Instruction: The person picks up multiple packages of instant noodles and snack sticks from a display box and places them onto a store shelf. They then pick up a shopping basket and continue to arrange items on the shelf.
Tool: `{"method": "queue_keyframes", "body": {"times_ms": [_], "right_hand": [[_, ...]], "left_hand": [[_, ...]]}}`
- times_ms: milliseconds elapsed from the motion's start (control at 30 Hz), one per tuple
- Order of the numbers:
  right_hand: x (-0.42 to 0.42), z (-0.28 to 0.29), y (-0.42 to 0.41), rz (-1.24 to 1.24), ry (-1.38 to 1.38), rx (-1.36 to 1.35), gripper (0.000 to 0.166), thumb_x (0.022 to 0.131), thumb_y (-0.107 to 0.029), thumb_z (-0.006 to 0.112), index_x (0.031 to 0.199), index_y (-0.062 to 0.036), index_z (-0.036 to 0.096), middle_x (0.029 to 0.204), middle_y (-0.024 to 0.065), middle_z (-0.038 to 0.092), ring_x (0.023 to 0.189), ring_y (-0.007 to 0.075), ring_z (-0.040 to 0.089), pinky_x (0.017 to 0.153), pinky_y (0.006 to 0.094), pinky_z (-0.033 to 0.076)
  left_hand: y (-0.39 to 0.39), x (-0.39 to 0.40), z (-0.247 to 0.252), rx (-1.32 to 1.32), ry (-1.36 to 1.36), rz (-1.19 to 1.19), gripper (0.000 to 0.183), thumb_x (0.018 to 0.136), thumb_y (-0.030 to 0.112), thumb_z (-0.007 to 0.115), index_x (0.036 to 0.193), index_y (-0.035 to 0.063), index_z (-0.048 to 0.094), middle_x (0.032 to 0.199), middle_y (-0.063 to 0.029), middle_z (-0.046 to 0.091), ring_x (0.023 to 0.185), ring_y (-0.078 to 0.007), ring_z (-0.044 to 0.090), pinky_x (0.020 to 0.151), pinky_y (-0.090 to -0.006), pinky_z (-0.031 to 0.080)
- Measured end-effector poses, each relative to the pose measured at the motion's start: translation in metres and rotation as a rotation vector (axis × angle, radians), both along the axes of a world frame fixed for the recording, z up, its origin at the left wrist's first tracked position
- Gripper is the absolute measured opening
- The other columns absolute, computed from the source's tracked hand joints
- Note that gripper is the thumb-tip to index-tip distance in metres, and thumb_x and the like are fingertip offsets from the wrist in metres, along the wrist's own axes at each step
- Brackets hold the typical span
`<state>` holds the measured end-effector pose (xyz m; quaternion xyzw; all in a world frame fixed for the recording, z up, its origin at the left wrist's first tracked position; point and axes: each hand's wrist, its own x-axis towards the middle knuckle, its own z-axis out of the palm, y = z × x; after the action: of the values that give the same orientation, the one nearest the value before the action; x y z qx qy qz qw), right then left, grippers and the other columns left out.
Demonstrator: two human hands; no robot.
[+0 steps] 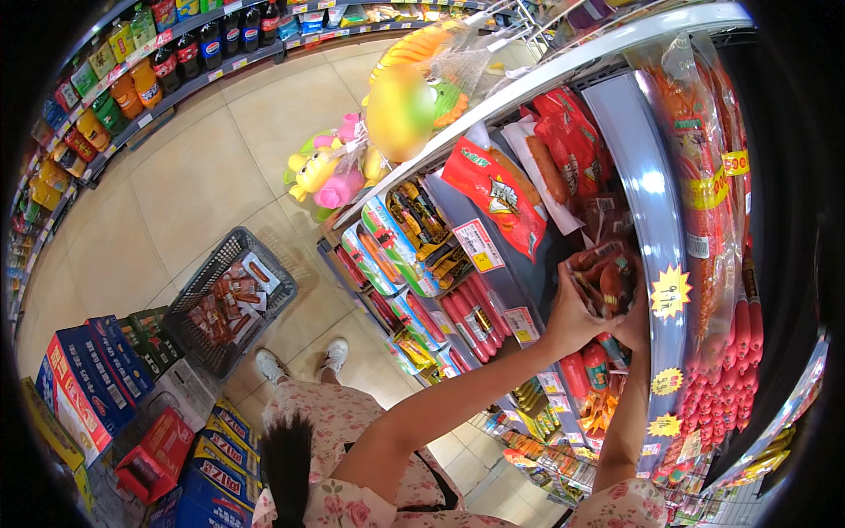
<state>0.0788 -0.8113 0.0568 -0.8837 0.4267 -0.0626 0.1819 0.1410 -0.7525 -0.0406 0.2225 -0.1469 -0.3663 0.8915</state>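
Both my hands are at a shelf of packaged sausages on the right. My left hand (574, 317) and my right hand (632, 323) grip a clear-wrapped pack of brown meat (604, 277) from its two sides, close together. Just beyond it lie more dark clear packs (604, 214). Left of these are a red sausage packet (498, 195) and a sausage in a white sleeve (546, 168). Red-wrapped sausages (584, 373) stand below my hands. On the floor to the left, a grey plastic basket (284, 290) holds several clear-wrapped meat packs (224, 303) and sausages.
A shelf rail (650, 198) with price tags runs along the right of my hands. Long sausage packs (700, 152) hang beyond it. Netted toys (330, 168) hang by the shelf's end. Stacked boxes (92, 389) stand at the lower left, drink bottles (211, 46) at the upper left.
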Motion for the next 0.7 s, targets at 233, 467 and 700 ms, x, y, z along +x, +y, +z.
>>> {"method": "queue_keyframes", "body": {"times_ms": [233, 467, 700], "right_hand": [[-0.002, -0.010, 0.033, 0.293, -0.076, -0.168, 0.094, 0.062, -0.011, 0.075, 0.139, 0.0027, 0.023, 0.130, 0.0202, 0.041, 0.113, 0.0282, 0.047, 0.100, 0.0382, 0.037], [0.017, -0.026, 0.091, 0.517, -0.098, -0.313, 0.071, 0.079, -0.013, 0.062, 0.140, -0.0029, 0.026, 0.138, 0.0169, 0.036, 0.096, 0.0209, 0.056, 0.087, 0.0339, 0.047], [0.145, -0.102, 0.221, 0.877, -0.104, 0.128, 0.093, 0.051, -0.047, 0.085, 0.122, -0.0010, 0.047, 0.130, 0.0196, 0.048, 0.117, 0.0361, 0.047, 0.096, 0.0465, 0.033]], "left_hand": [[0.042, 0.033, 0.000, -0.341, 0.085, -0.046, 0.098, 0.065, 0.008, 0.085, 0.135, 0.0089, 0.015, 0.128, -0.0135, 0.045, 0.118, -0.0209, 0.049, 0.100, -0.0360, 0.040], [0.133, 0.059, -0.015, -0.003, -0.437, 0.502, 0.088, 0.066, 0.010, 0.083, 0.132, 0.0084, 0.026, 0.137, -0.0157, 0.027, 0.132, -0.0283, 0.029, 0.105, -0.0400, 0.029], [0.271, 0.071, -0.109, 0.208, 0.255, 0.328, 0.089, 0.064, 0.014, 0.085, 0.133, 0.0048, 0.029, 0.133, -0.0122, 0.037, 0.125, -0.0242, 0.040, 0.104, -0.0377, 0.036]]}}
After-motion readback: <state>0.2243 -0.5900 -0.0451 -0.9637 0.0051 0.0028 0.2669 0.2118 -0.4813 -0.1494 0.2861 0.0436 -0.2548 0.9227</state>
